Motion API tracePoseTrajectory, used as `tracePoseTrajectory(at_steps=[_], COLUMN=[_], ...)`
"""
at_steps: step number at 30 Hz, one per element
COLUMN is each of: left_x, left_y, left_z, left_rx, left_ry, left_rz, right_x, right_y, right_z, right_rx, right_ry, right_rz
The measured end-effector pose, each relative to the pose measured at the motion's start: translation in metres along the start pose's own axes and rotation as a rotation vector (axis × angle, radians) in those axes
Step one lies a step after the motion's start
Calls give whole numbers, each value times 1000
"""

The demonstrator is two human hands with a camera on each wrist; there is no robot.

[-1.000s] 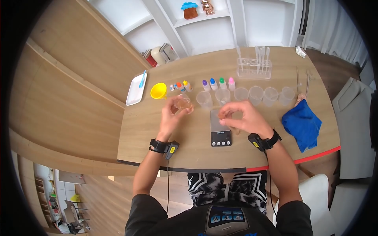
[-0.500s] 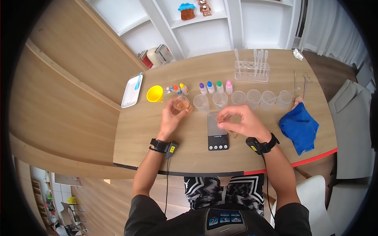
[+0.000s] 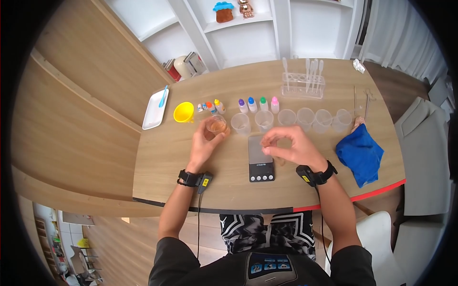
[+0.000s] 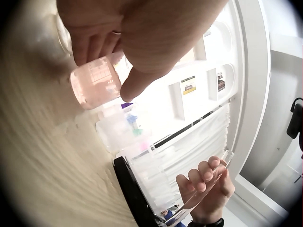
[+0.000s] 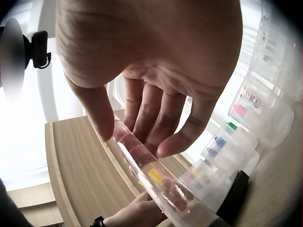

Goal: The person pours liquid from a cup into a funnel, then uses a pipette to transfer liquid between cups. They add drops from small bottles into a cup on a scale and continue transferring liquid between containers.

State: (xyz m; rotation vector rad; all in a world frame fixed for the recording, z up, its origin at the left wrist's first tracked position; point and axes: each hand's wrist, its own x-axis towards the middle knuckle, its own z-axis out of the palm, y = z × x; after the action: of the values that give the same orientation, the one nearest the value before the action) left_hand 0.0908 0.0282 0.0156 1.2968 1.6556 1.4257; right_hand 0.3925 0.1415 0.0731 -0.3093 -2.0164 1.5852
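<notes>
My left hand (image 3: 204, 145) holds a clear plastic cup (image 4: 96, 84) of pale orange-pink liquid between thumb and fingers, low over the table and nearly upright. Thumb and fingertips of my right hand (image 3: 296, 145) pinch the upper end of a clear test tube (image 5: 163, 189), which slants down; it shows only faintly in the head view. Below the right hand is a black digital scale (image 3: 261, 171) with a silver plate, partly covered by the fingers in the head view.
Several clear cups (image 3: 241, 125) line the table beyond the scale, with small colour-capped bottles (image 3: 252, 105) behind them. A yellow funnel (image 3: 183, 112) and white tray (image 3: 155, 110) lie left; a blue cloth (image 3: 360, 155) lies right. A clear rack (image 3: 303, 86) with droppers stands at the back.
The left hand's cup goes from tilted to more upright, close to the table. The right hand stays over the scale with the test tube. The head view has shifted slightly.
</notes>
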Motion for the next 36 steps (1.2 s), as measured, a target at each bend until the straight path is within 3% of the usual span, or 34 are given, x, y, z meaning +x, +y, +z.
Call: tracePoseTrajectory(at_steps=[7, 13, 19, 27, 33, 36], left_x=[-18, -48, -64, -55, -35, -38], left_y=[11, 18, 28, 52, 74, 75], left_z=[-9, -24, -29, 19, 52, 63], left_rx=[106, 200, 96, -77, -151, -245], left_ry=[8, 114, 120, -185, -546, -598], left_rz=[43, 58, 56, 197, 346, 300], right_x=[0, 0, 1, 0, 3, 1], right_y=[2, 2, -1, -10, -14, -16], right_z=[0, -1, 1, 1, 3, 12], right_rx=[-16, -7, -14, 36, -10, 81], right_ry=[9, 9, 13, 16, 53, 60], right_rz=[-24, -22, -29, -23, -278, -243])
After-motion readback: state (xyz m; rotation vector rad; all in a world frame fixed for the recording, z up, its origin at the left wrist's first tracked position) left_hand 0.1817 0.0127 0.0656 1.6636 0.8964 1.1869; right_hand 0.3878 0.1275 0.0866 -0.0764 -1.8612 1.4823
